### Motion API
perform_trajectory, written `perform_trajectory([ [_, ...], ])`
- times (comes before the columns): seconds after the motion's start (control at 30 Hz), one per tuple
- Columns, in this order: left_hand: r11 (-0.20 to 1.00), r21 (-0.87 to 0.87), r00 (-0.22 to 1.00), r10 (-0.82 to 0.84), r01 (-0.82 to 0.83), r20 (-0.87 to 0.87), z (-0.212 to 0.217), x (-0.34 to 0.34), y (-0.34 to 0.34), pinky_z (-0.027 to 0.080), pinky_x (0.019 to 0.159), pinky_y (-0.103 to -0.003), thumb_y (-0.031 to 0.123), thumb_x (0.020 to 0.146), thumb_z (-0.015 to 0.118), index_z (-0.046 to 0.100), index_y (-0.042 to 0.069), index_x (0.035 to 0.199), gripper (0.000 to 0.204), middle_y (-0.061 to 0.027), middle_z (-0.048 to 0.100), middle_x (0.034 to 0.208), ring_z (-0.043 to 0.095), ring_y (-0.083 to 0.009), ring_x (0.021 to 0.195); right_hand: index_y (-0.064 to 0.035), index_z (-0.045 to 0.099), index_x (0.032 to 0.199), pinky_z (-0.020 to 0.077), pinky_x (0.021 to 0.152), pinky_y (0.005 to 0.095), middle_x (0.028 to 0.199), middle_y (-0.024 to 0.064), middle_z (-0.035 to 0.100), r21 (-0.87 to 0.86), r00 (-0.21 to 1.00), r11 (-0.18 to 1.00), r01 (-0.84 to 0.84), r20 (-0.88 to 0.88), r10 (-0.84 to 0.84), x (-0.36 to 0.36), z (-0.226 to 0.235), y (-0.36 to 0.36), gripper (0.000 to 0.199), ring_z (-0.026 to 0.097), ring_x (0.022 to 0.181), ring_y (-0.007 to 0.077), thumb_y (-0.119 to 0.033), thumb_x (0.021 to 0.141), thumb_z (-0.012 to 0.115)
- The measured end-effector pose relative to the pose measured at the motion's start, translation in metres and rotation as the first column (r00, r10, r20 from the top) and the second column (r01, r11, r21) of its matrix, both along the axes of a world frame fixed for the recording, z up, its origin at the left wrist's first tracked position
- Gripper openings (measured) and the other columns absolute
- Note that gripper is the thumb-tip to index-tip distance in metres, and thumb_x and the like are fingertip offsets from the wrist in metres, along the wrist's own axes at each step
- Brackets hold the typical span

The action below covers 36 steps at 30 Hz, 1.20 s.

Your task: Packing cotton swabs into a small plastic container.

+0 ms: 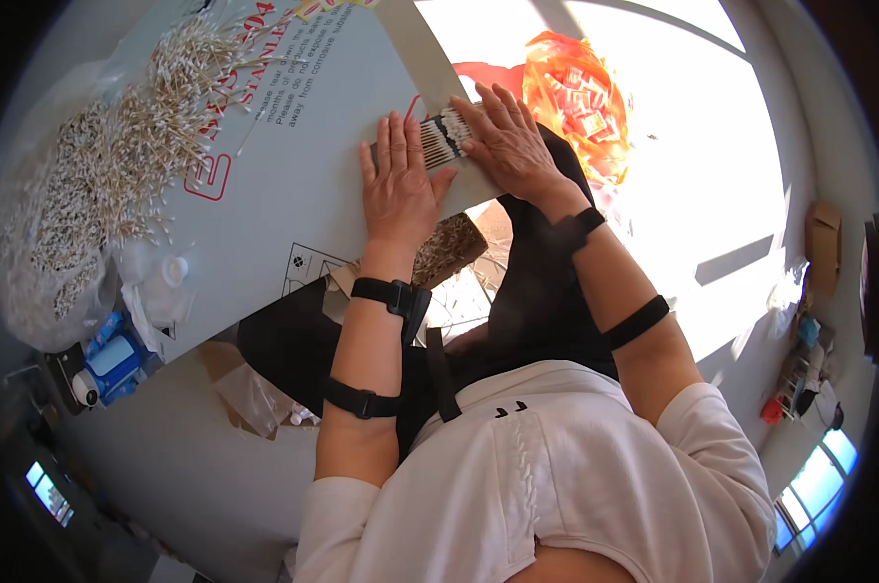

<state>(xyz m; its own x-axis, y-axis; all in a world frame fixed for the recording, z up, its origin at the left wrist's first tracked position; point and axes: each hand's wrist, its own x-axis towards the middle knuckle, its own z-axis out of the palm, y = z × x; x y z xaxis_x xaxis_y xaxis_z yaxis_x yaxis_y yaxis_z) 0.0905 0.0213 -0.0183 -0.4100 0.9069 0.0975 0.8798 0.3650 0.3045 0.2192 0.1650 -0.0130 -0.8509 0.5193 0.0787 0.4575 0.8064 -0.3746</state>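
Observation:
A flat row of cotton swabs [441, 139] with a dark strip across it lies at the right edge of the grey printed tabletop [294, 185]. My left hand [399, 189] rests palm down at the row's left end, fingers stretched out and thumb spread toward it. From the other side, my right hand [513, 151] lies flat over the row's right end, its fingers extended and covering part of it. Whatever is under the palms is hidden. Neither hand is closed around anything.
A big heap of loose cotton swabs [119, 146] spills from a clear plastic bag [32, 301] on the left. A blue pack [117, 364] sits at the table's near left corner. Below the table edge is a brown box [456, 245]. An orange bag [605, 87] holds small packages on the sunlit floor.

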Motion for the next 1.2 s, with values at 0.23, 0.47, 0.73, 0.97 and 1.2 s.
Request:
perform_trajectory([
  [0.23,1.000,-0.006,1.000,-0.013,0.013,0.001,0.001,0.012,0.019,0.012,0.118,-0.052,0.046,0.093,0.053,0.027,0.002,0.150,0.077,-0.0177,0.023,0.157,0.019,-0.0313,0.147,-0.0268,0.037,0.148,0.0164,0.118,0.0483,0.154,0.0100,0.031,-0.004,0.999,1.000,0.003,-0.033,-0.003,0.001,-0.002,0.001,0.056,0.021,0.145,0.0309,-0.042,0.096,0.051],
  [0.47,0.998,0.066,0.999,-0.018,0.015,0.046,0.001,0.018,0.026,0.012,0.118,-0.051,0.045,0.096,0.050,0.027,-0.002,0.148,0.073,-0.0225,0.021,0.156,0.017,-0.0343,0.147,-0.0250,0.043,0.144,0.0179,0.118,0.0473,0.150,0.0132,0.036,-0.052,0.993,0.998,-0.021,-0.119,0.015,0.004,-0.006,0.008,0.052,0.025,0.144,0.0323,-0.039,0.096,0.053],
  [0.73,0.691,0.510,0.645,-0.084,-0.512,0.760,-0.003,0.001,0.040,0.019,0.118,-0.041,0.042,0.104,0.036,0.022,-0.004,0.150,0.067,-0.0208,0.024,0.156,0.025,-0.0304,0.144,-0.0076,0.060,0.130,0.0399,0.104,0.0330,0.134,0.0105,0.057,-0.922,0.632,0.363,-0.138,-0.364,-0.684,-0.014,-0.010,0.014,0.036,0.046,0.130,0.0201,-0.021,0.098,0.058],
  [0.97,0.644,0.487,0.537,-0.138,-0.590,0.832,0.000,0.014,0.056,0.019,0.118,-0.041,0.048,0.103,0.031,0.020,-0.007,0.148,0.072,-0.0264,0.024,0.154,0.024,-0.0337,0.144,0.0011,0.065,0.120,0.0345,0.109,0.0312,0.136,0.0120,0.055,-0.885,0.569,0.414,-0.211,-0.456,-0.684,-0.015,-0.030,0.016,0.029,0.047,0.129,0.0197,-0.016,0.098,0.056],
  [1.2,0.655,0.484,0.524,-0.154,-0.581,0.838,0.001,0.018,0.059,0.015,0.119,-0.043,0.050,0.102,0.033,0.019,-0.009,0.148,0.076,-0.0268,0.021,0.154,0.021,-0.0332,0.145,0.0020,0.064,0.120,0.0371,0.106,0.0306,0.135,0.0128,0.055,-0.883,0.610,0.436,-0.174,-0.445,-0.656,-0.014,-0.030,0.017,0.029,0.048,0.127,0.0192,-0.016,0.099,0.055],
])
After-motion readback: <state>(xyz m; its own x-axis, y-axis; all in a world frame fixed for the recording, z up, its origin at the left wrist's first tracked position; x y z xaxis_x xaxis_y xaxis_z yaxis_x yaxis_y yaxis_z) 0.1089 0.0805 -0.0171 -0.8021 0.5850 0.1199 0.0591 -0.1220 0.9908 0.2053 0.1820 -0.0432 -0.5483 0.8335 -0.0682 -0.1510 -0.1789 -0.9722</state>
